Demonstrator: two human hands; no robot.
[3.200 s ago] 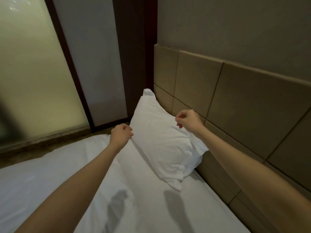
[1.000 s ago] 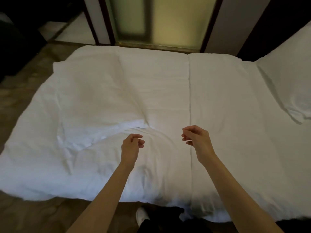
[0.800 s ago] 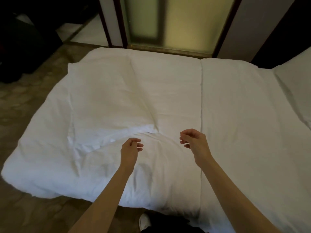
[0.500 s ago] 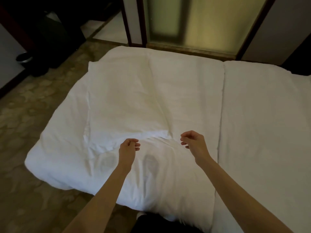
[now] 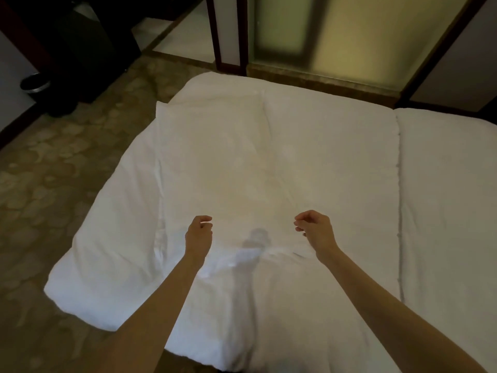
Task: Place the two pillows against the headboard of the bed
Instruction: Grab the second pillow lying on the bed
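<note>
A white pillow point(image 5: 215, 168) lies flat on the left half of the white bed point(image 5: 336, 305), near its foot end. Both my hands hover just above the pillow's near edge and hold nothing. My left hand point(image 5: 199, 234) hangs over the near left part, fingers loosely curled. My right hand point(image 5: 313, 231) hangs over the near right part, fingers loosely curled too. The headboard and the other pillow are out of view.
A seam point(image 5: 399, 184) runs down the bedcover to the right of the pillow. Patterned floor point(image 5: 48, 184) lies to the left. A frosted glass panel point(image 5: 336, 36) in a dark frame stands beyond the bed. A dark object point(image 5: 35, 82) sits on the floor at far left.
The view has swung left from the headboard pillow to the flat pillow. Both hands have come over its near edge, still holding nothing. The headboard pillow has left the view.
</note>
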